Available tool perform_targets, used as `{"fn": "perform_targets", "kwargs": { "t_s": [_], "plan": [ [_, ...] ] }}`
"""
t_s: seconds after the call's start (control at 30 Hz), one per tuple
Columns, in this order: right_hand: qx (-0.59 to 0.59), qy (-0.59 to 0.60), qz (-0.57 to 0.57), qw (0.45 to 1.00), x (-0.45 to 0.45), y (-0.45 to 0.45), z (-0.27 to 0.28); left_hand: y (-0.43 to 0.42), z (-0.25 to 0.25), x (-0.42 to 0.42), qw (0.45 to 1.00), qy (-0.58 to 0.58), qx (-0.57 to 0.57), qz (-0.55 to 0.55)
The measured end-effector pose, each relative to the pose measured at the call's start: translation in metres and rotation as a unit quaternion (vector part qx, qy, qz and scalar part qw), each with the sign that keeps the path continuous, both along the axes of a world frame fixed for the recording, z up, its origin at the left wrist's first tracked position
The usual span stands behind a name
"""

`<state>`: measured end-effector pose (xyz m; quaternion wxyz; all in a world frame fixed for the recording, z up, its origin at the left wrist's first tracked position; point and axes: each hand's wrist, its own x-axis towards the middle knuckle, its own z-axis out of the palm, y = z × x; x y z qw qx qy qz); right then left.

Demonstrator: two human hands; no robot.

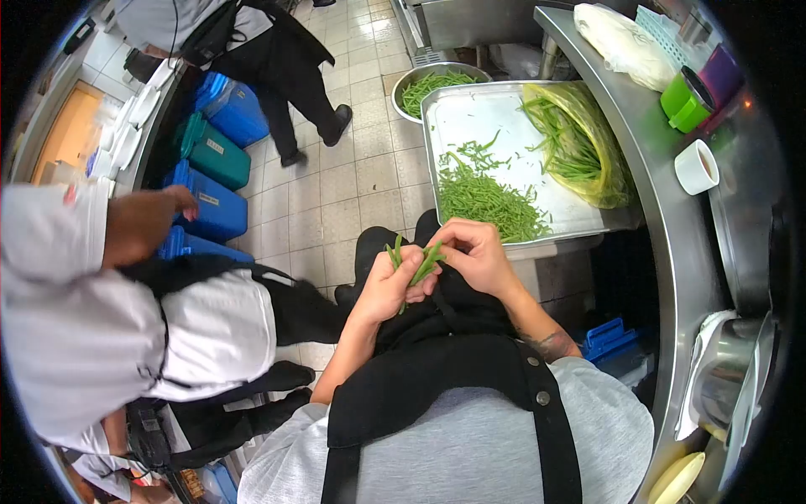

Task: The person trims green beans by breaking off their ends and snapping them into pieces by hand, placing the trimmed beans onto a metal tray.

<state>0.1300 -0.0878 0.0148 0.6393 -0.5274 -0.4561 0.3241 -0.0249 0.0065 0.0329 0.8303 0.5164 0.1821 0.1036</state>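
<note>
A small bunch of green beans [426,264] is wrapped in the fingers of my left hand [388,284], above my lap. My right hand [477,256] pinches at the tips of those beans, close beside the left. Just beyond my hands lies a metal tray [504,109]. On its near left part is a heap of cut green bean pieces [483,197]. A yellow plastic bag [617,181] with long whole beans in its mouth rests on the tray's right side.
Behind the tray stands a metal bowl [403,105] of green beans. A steel counter [651,126] runs along my right, with a green cup [684,101] and a white cup [697,168]. Co-workers [210,336] stand close on my left, near blue bins [210,210].
</note>
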Motion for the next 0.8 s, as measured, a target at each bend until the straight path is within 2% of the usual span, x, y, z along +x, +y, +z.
{"fn": "perform_targets", "kwargs": {
  "t_s": [0.1,0.2,0.3,0.33,0.4,0.5,0.57,0.8],
  "plan": [
    [0.038,0.213,0.038,0.976,-0.008,0.004,-0.003,-0.007,0.001,0.005,0.998,-0.033,-0.047,0.012],
    [0.028,0.195,-0.006,0.98,0.007,0.003,-0.005,-0.009,-0.005,0.006,0.996,-0.044,-0.078,0.008],
    [-0.065,-0.002,-0.14,0.988,0.037,-0.004,0.005,-0.006,-0.004,0.005,0.999,0.031,-0.009,-0.011],
    [-0.057,-0.129,-0.191,0.971,0.044,-0.004,0.007,-0.006,-0.006,0.005,0.998,0.061,0.012,-0.023],
    [-0.037,-0.373,-0.283,0.883,0.052,-0.005,0.014,-0.004,-0.01,0.004,0.99,0.121,0.054,-0.05],
    [-0.023,-0.306,-0.161,0.938,0.043,-0.013,0.034,-0.005,-0.009,0.008,0.981,0.154,0.096,-0.067],
    [0.001,-0.287,-0.064,0.956,0.029,-0.014,0.04,-0.007,-0.008,0.009,0.98,0.157,0.098,-0.076],
    [0.0,-0.316,-0.02,0.948,0.017,-0.005,0.023,-0.004,-0.006,0.004,0.978,0.161,0.084,-0.103]
  ]
}}
